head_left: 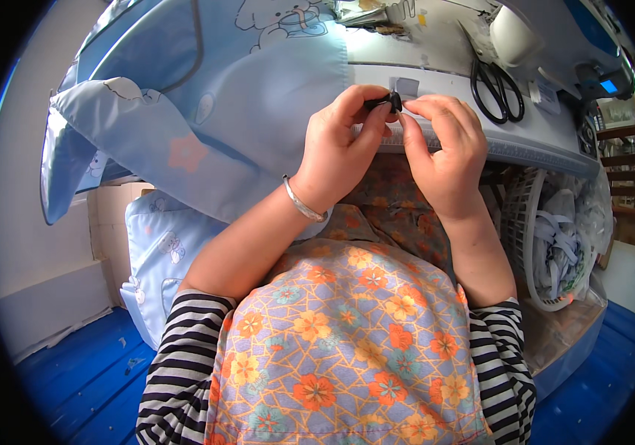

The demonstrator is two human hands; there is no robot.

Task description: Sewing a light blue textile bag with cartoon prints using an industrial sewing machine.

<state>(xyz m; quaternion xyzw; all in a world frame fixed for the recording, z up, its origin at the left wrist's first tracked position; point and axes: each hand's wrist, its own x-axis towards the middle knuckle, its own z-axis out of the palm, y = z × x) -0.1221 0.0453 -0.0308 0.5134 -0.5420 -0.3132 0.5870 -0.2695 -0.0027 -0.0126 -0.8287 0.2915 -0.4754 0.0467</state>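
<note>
In front of me, over the near edge of the worktable (436,89), both hands meet at a small black piece (395,101). My left hand (340,144), with a silver bangle at its wrist, pinches this piece between thumb and fingers. The piece is too small to name its kind. My right hand (447,141) comes from the other side, thumb and forefinger brought together right against it. Whatever sits between those right fingertips is hidden. Light blue printed fabric (258,111) spreads over the table left of my hands and hangs over its edge.
Black-handled scissors (497,93) lie on the table to the right, near a white machine with a small lit screen (608,87). Below stands a white plastic basket (529,215) holding pale strips (556,241). More blue fabric (165,252) hangs at lower left.
</note>
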